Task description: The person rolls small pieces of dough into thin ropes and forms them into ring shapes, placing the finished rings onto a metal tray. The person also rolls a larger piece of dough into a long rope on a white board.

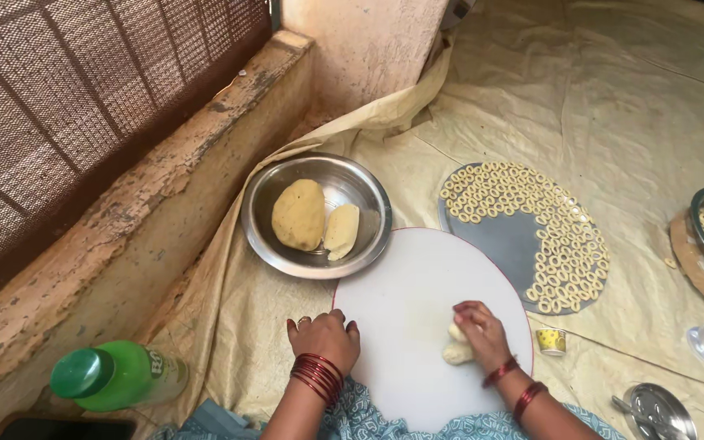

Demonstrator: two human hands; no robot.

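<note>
Half the dough lump (456,350) hides under right hand (482,330).

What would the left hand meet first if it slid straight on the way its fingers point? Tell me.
Probably the steel bowl holding two dough lumps; the left hand points up-frame at the white board's edge, with the bowl's rim just beyond.

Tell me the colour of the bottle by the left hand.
The bottle is bright green with a green cap, lying on its side; clearest in the head view.
</note>
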